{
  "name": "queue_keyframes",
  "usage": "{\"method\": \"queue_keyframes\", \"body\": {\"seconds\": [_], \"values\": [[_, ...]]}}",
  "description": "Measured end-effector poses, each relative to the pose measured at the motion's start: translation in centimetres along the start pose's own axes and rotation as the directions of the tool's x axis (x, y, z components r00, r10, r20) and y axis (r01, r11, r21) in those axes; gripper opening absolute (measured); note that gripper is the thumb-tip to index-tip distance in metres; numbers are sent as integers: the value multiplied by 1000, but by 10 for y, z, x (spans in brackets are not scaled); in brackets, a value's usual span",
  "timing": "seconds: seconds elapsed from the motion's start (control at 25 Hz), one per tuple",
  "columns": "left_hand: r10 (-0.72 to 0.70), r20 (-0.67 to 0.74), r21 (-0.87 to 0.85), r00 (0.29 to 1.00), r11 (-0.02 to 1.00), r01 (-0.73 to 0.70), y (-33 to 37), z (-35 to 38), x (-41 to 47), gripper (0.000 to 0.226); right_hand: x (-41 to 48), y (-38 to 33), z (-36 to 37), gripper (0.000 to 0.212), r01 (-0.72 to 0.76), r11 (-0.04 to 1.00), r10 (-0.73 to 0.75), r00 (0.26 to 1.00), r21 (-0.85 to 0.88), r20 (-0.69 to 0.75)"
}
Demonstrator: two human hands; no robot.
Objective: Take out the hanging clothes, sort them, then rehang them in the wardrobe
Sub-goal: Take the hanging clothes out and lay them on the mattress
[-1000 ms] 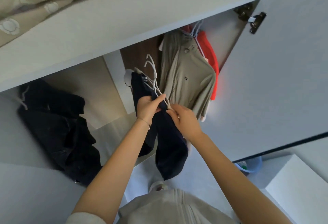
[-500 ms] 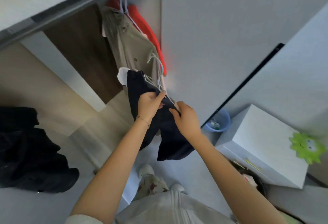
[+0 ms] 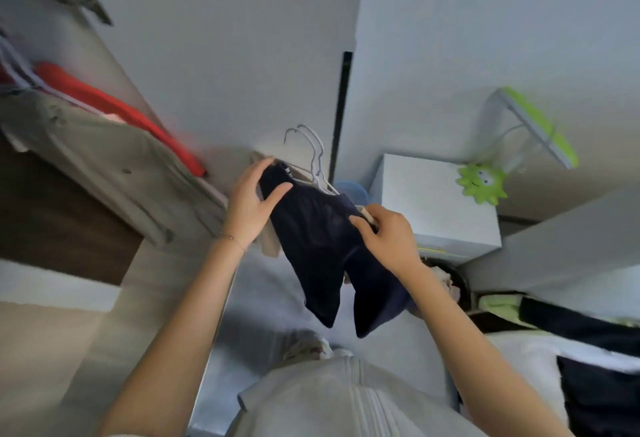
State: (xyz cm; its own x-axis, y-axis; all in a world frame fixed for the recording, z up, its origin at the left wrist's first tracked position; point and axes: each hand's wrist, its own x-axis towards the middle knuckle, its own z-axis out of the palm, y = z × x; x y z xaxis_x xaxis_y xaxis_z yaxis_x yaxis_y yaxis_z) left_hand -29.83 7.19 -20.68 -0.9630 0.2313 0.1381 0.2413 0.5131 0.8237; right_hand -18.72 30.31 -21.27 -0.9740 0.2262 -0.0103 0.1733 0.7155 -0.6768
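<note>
- Since half a second ago, the dark shorts [image 3: 322, 253] have swung away from the wardrobe opening, and both hands have turned with them toward the room. They now hang in the air between the two sets of fingers, legs dangling below the wrists and touching nothing else.
- Two white hangers [image 3: 313, 159] ride with the shorts, their hooks standing up just beyond the fingertips and free of any rail.
- On the left hand [image 3: 247, 209], the thumb lies across the front of the waistband and the other fingers reach over its top edge. It is a loose, half-spread hold rather than a tight pinch.
- On the right hand [image 3: 391, 242], the fingers are curled close and pinch the other end of the waistband, together with what looks like a hanger arm.
- How the shorts are fixed to the hangers is hidden. If they are only draped, a slackening of the left fingers could let that side slide off and drop to the floor beneath the hands.
- Because the hangers are nested, pulling one could drag the other along or shake it loose.
- The hooks point at the wardrobe door [image 3: 207, 55] just past the fingertips, so a quick swing could knock them against it or snag them.
- A khaki shirt [image 3: 114, 166] and a red garment [image 3: 114, 107] hang well to the left of the left fingers, clear of the hooks.
- A white box [image 3: 436, 208] stands beyond the right fingers, and a bed [image 3: 519, 353] lies below the right wrist. A careless toss toward the bed could fall short.
</note>
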Motion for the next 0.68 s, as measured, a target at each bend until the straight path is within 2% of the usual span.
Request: {"method": "queue_keyframes", "body": {"seconds": [0.08,0.2,0.28,0.4,0.48,0.52,0.6,0.68], "values": [[42,180,-20,983,999,-39,7,20,20,56,-11,5,-14,35,-37,999,37,999,-1,-35],[140,388,-41,911,990,-135,18,49,48,55,-30,12,-31,41,-127,992,128,984,19,-123],[217,517,-63,828,974,-216,26,68,63,47,-45,20,-40,45,-197,980,200,963,31,-183],[262,705,-68,659,950,-306,52,103,73,39,-78,38,-56,48,-322,945,326,896,64,-302],[302,772,-91,560,924,-372,78,131,68,39,-104,51,-68,49,-398,911,408,834,106,-373],[317,790,-108,525,915,-389,92,146,62,31,-118,58,-73,48,-430,894,443,802,127,-401],[361,800,-138,480,888,-438,121,181,47,12,-148,72,-85,47,-486,858,503,735,164,-454],[409,804,-166,432,851,-498,150,216,29,13,-177,85,-99,46,-531,820,558,663,212,-499]]}}
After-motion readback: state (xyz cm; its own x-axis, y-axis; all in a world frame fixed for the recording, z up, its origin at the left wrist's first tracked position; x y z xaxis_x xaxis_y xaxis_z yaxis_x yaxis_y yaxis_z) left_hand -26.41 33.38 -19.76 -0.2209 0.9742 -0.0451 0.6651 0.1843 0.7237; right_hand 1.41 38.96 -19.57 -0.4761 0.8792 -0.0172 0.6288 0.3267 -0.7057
